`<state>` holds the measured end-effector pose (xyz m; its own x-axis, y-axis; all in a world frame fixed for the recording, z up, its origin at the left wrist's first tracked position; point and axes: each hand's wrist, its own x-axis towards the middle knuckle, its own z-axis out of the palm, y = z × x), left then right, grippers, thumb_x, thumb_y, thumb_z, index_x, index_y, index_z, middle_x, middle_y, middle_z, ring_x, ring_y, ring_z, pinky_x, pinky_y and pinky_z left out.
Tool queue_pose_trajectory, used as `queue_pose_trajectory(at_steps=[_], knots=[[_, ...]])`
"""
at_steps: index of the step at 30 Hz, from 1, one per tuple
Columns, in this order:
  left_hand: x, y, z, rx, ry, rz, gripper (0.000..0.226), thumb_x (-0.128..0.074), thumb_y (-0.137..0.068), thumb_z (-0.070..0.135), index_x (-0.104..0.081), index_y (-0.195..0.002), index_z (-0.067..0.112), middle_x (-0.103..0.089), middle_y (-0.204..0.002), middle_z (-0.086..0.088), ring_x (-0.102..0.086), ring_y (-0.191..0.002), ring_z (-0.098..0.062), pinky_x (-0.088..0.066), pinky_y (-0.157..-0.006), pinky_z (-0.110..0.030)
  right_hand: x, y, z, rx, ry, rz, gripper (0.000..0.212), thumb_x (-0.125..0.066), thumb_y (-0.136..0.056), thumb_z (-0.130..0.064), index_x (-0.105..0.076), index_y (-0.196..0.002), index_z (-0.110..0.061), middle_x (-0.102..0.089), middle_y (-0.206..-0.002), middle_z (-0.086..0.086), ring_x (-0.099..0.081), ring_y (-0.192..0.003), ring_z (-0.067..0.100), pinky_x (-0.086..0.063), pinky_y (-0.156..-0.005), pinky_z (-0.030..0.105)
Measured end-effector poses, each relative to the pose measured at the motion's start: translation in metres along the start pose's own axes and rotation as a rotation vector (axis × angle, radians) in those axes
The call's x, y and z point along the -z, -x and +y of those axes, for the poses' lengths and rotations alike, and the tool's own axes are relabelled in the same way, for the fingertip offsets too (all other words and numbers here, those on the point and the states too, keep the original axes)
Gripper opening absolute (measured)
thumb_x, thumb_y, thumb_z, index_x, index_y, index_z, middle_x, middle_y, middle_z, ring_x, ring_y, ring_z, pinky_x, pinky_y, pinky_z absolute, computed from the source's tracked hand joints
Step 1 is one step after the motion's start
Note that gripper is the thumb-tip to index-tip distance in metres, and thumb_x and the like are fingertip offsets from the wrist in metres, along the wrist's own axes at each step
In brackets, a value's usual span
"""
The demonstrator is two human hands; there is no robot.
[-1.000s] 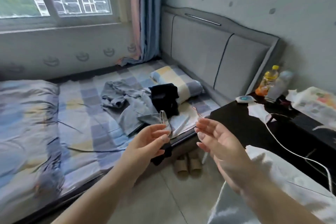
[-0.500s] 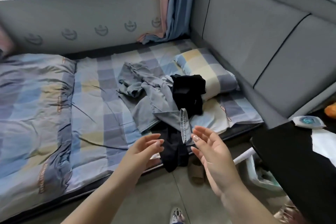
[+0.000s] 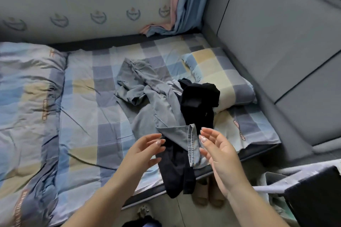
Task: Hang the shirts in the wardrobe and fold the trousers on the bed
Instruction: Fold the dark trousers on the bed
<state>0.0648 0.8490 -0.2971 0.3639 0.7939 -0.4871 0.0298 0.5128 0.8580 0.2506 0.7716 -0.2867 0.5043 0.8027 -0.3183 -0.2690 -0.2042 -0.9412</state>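
Observation:
A crumpled blue-grey garment (image 3: 155,97) lies on the checked bed sheet (image 3: 88,116), one stitched hem folded over near the bed's front edge. A black garment (image 3: 199,101) is heaped partly on it and on the pillow, and a dark piece (image 3: 177,169) hangs over the bed edge toward the floor. My left hand (image 3: 145,151) and my right hand (image 3: 217,153) hover just above the front of the pile, either side of the hem, fingers apart, holding nothing.
A checked pillow (image 3: 225,77) lies against the grey padded headboard (image 3: 276,33). A rolled quilt (image 3: 27,107) covers the bed's left side. A black table corner (image 3: 313,195) stands at lower right. Beige slippers (image 3: 208,195) sit on the floor under the bed edge.
The view has tilted down and closed in on the bed. Both hands have moved forward over the clothes pile; the small clear thing seen at my left fingers one second ago is gone.

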Motion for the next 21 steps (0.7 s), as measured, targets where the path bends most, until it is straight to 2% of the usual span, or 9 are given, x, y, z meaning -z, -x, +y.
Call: queue_pose_trajectory(at_steps=[8, 12, 17, 21], knots=[[-0.005, -0.096, 0.03, 0.067, -0.088, -0.095, 0.018, -0.063, -0.09, 0.025, -0.067, -0.107, 0.027, -0.072, -0.105, 0.008, -0.068, -0.098, -0.009, -0.052, -0.083, -0.03, 0.0, -0.067, 0.002, -0.042, 0.021, 0.152, 0.017, -0.061, -0.091, -0.016, -0.065, -0.102, -0.028, -0.068, -0.094, -0.023, -0.062, -0.092, -0.009, -0.048, -0.08, 0.021], [-0.02, -0.137, 0.038, 0.107, -0.113, -0.114, 0.02, -0.062, -0.09, 0.024, -0.066, -0.11, 0.025, -0.072, -0.105, 0.008, -0.068, -0.098, -0.009, -0.053, -0.083, -0.029, 0.013, -0.101, 0.004, -0.079, 0.02, 0.214, 0.017, -0.06, -0.091, -0.016, -0.065, -0.103, -0.028, -0.068, -0.097, -0.017, -0.062, -0.091, -0.01, -0.048, -0.08, 0.021], [-0.053, -0.193, 0.037, 0.135, -0.121, -0.082, 0.018, -0.062, -0.091, 0.02, -0.067, -0.108, 0.024, -0.073, -0.103, 0.006, -0.069, -0.096, -0.011, -0.053, -0.086, -0.032, 0.046, -0.17, 0.015, -0.134, -0.004, 0.255, 0.017, -0.06, -0.092, -0.017, -0.064, -0.104, -0.029, -0.065, -0.105, -0.015, -0.062, -0.092, -0.008, -0.047, -0.081, 0.02], [-0.088, -0.26, 0.028, 0.166, -0.163, -0.038, 0.018, -0.06, -0.092, 0.017, -0.066, -0.108, 0.019, -0.073, -0.103, 0.002, -0.069, -0.094, -0.012, -0.053, -0.081, -0.029, 0.085, -0.249, 0.035, -0.17, 0.022, 0.289, 0.019, -0.06, -0.092, -0.018, -0.064, -0.103, -0.032, -0.064, -0.105, -0.019, -0.062, -0.092, -0.01, -0.046, -0.077, 0.018]])
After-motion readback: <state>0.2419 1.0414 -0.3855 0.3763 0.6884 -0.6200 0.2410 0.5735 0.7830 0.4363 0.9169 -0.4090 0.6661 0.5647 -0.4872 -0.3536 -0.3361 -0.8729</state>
